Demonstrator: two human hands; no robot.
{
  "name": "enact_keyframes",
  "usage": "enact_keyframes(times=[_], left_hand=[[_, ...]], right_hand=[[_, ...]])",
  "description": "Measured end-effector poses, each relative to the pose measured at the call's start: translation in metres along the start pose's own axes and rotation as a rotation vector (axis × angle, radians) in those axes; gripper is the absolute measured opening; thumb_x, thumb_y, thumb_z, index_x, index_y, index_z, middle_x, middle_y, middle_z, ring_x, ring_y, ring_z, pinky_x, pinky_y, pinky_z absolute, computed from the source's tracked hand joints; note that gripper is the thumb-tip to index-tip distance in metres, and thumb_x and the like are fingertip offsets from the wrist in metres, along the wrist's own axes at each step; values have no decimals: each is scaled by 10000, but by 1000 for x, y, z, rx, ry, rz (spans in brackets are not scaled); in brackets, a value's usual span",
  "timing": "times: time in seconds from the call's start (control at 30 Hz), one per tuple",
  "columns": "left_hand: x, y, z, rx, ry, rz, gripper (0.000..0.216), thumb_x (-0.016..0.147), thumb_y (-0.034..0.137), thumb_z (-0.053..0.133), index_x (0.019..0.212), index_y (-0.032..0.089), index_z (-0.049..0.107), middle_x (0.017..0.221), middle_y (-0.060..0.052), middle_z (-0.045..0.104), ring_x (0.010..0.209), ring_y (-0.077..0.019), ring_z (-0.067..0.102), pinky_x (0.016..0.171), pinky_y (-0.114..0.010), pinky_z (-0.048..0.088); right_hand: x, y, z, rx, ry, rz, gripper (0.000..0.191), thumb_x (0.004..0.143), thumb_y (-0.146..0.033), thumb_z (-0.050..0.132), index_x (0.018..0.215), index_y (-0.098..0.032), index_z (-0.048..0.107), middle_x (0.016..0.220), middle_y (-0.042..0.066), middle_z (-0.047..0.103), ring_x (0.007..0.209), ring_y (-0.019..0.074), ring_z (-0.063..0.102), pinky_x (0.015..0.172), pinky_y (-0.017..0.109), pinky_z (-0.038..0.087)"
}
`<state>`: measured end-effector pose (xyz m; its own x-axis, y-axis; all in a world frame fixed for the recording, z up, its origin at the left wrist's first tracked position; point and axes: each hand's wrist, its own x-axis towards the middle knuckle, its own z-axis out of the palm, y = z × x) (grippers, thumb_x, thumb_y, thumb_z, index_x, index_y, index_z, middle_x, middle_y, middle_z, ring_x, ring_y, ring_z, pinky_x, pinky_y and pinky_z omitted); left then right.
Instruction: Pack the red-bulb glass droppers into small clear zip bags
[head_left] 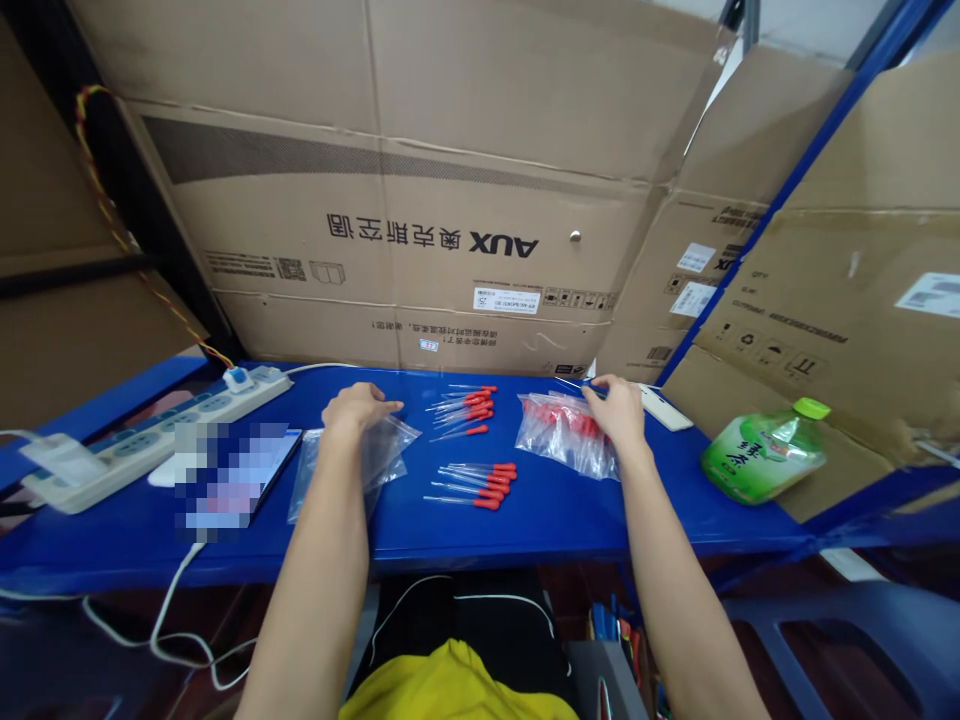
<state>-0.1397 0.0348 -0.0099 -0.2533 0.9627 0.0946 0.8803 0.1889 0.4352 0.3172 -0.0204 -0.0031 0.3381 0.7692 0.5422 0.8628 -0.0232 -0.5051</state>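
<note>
My left hand (362, 405) rests over the clear plastic bags (386, 445) at the left, its thumb stretched out to the right and the other fingers partly hidden. On the right, my right hand (619, 408) is closed, with thumb and fingertips at the upper right edge of a clear bag (566, 440) full of red-bulbed droppers. By those fingertips lies a thin pointed piece (571, 382); whether they grip it or the bag is unclear. Between my hands lie two groups of droppers, a far group (472, 408) and a near group (487, 487), red bulbs to the right.
A phone (244, 480) and a white power strip (202, 410) with plugs lie at left. On the right are a white flat piece (666, 408) and a green-labelled bottle (765, 455) on its side. Cardboard (420, 180) walls the blue table (525, 535) at the back.
</note>
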Motion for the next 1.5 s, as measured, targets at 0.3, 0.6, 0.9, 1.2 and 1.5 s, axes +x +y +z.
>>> enact_keyframes(times=[0.3, 0.6, 0.9, 1.2, 1.5], left_hand=[[-14, 16, -4, -46, -183, 26, 205, 727, 426, 800, 791, 234, 768, 965, -106, 805, 928, -280, 734, 741, -319, 479], [-15, 26, -3, -303, 55, 340, 338, 745, 557, 738, 789, 227, 799, 781, -62, 756, 774, -225, 642, 686, -306, 406], [-18, 20, -12, -413, 42, 335, 446, 738, 642, 715, 759, 201, 778, 729, -53, 738, 683, -195, 584, 653, -302, 386], [-22, 33, -14, -521, 419, 224, 352, 921, 516, 573, 850, 192, 691, 832, -55, 736, 765, -192, 611, 729, -283, 409], [-42, 66, 4, -474, 161, 662, 376, 996, 534, 498, 874, 214, 654, 690, 22, 624, 629, -147, 527, 630, -271, 336]], right_hand=[[-23, -164, 74, 462, -394, -369, 119, 945, -290, 662, 960, -210, 748, 926, 36, 786, 844, 187, 709, 807, 297, 500], [-67, -190, 110, 264, -587, -554, 299, 979, -431, 698, 1196, -228, 733, 1148, 79, 772, 1158, 285, 579, 939, 399, 415], [-73, -200, 126, 301, -553, -488, 103, 969, -338, 698, 1030, -265, 736, 1057, 29, 766, 1130, 280, 565, 937, 412, 388], [-56, -188, 134, 881, -482, -128, 94, 837, -283, 727, 895, -211, 743, 752, 0, 770, 717, 198, 712, 719, 294, 512], [-49, -174, 124, 1080, -243, -3, 299, 753, -486, 780, 816, -194, 779, 869, 58, 807, 836, 233, 734, 815, 334, 560]])
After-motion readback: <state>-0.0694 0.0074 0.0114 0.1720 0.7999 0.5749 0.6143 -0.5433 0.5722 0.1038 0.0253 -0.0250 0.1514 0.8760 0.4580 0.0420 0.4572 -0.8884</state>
